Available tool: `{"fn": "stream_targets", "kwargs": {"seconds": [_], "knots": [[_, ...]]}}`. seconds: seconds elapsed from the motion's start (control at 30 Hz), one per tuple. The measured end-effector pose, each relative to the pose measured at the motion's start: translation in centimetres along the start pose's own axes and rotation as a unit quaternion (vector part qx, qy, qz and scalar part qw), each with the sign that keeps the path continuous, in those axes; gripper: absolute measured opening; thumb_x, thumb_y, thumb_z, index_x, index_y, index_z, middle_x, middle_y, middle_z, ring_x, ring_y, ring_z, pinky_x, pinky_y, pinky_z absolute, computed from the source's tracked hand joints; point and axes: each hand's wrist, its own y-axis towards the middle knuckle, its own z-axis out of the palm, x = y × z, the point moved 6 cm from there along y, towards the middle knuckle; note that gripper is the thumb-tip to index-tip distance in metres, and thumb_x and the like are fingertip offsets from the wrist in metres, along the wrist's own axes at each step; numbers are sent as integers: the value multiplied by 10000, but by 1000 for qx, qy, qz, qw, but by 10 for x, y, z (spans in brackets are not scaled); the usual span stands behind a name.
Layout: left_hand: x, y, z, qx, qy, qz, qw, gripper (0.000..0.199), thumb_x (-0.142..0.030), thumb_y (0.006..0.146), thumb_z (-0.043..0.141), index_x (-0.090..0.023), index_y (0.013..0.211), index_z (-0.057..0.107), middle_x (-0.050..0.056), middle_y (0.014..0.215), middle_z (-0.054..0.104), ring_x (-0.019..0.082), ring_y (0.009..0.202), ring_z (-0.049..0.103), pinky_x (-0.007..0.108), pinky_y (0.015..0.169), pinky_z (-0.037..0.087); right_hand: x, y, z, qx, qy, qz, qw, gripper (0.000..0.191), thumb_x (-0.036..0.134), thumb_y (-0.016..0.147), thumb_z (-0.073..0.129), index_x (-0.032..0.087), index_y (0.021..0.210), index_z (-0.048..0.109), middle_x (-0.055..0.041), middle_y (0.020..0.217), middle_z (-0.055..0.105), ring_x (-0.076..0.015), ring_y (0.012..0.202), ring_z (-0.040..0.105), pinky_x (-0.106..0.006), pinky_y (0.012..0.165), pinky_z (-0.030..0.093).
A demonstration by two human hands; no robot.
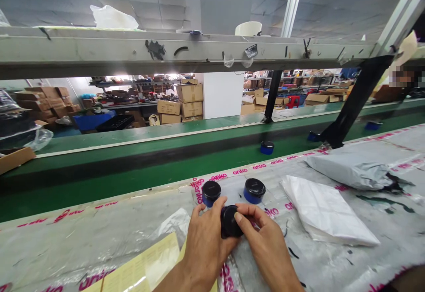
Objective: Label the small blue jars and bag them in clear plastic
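a person's two bare hands meet over the near part of the tabletop (66,247), which is covered in pale plastic film printed with pink lettering. the left hand (205,239) curls around the left side of a black round piece (231,221), its fingers bent and narrow around it. the right hand (267,239) grips the same piece from the right, thumb pressed on the face and index finger along the upper edge. the piece is tilted, its round face turned toward the person; how much of it lies behind the left hand cannot be told.

just beyond the left fingers stands a blue-and-black round container (211,193), black top up, and to its right, a little apart, stands a similar container (254,191). right of the right hand lies a white folded packet (328,212), and behind that a grey plastic bag (348,168). a yellow sheet (142,265) lies under clear plastic, left of the left forearm and partly covered by it.

past the tabletop runs a green conveyor belt (159,165), where another blue-and-black piece (267,148) sits. above it crosses a pale shelf (113,50), with stacked cardboard boxes (191,99) in the background.
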Motion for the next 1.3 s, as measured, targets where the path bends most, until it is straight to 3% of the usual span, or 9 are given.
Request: {"fn": "stream_targets", "kwargs": {"seconds": [0.37, 0.6, 0.77, 0.87, 0.97, 1.07, 1.3], "knots": [[0, 6, -4, 28, -2, -22, 999, 707, -239, 695, 800, -204, 1316, 463, 62, 1186, 719, 332, 1119, 652, 542, 1083, 373, -3, 0, 2, 9, -33, -35, 999, 412, 554, 884, 534, 193, 1051, 641, -94, 1072, 718, -270, 1006, 661, -402, 916, 497], [-1, 8, -7, 36, 9, -23, 999, 542, -271, 708, 790, -195, 1192, 558, 68, 1070, 750, 320, 1008, 684, 534, 1066, 368, 1, 3, 6, -6, -66, -60, 996, 358, 497, 847, 602, 202, 1046, 644, -88, 1063, 727, -280, 1019, 670, -408, 902, 524], [-6, 12, -14, 53, -2, -23, 998, 484, -270, 685, 815, -213, 1116, 603, 28, 990, 751, 309, 979, 668, 512, 1030, 371, 6, -9, -1, -38, -137, -114, 983, 390, 459, 958, 443, 214, 1207, 618, -98, 1222, 698, -276, 1118, 657, -436, 937, 534], [-7, 12, -16, 60, 4, -35, 998, 392, -315, 713, 784, -231, 1064, 630, 14, 976, 735, 318, 940, 639, 482, 916, 419, 21, -26, -10, -76, -216, -272, 935, 411, 331, 987, 434, 233, 1380, 505, -81, 1351, 631, -261, 1236, 594, -438, 995, 519], [-5, 13, -15, 56, 7, -37, 998, 334, -271, 742, 726, -238, 1063, 638, 11, 997, 723, 311, 933, 623, 451, 874, 414, 29, -42, -5, -70, -324, -429, 840, 490, 263, 961, 500, 199, 1445, 452, -107, 1379, 611, -284, 1288, 555, -452, 983, 538], [-3, 13, -13, 51, 7, -33, 998, 319, -194, 748, 668, -249, 1062, 646, 1, 1007, 715, 285, 929, 620, 420, 863, 397, 27, -44, 3, -63, -400, -482, 777, 505, 258, 946, 536, 161, 1437, 470, -132, 1346, 635, -318, 1277, 563, -476, 920, 575], [-1, 14, -15, 49, 13, -20, 999, 203, -258, 748, 712, -234, 946, 674, 12, 939, 671, 262, 928, 613, 394, 838, 401, 27, -42, 3, -71, -398, -483, 776, 491, 234, 938, 527, 141, 1418, 473, -140, 1320, 652, -323, 1291, 552, -485, 919, 581]]}}
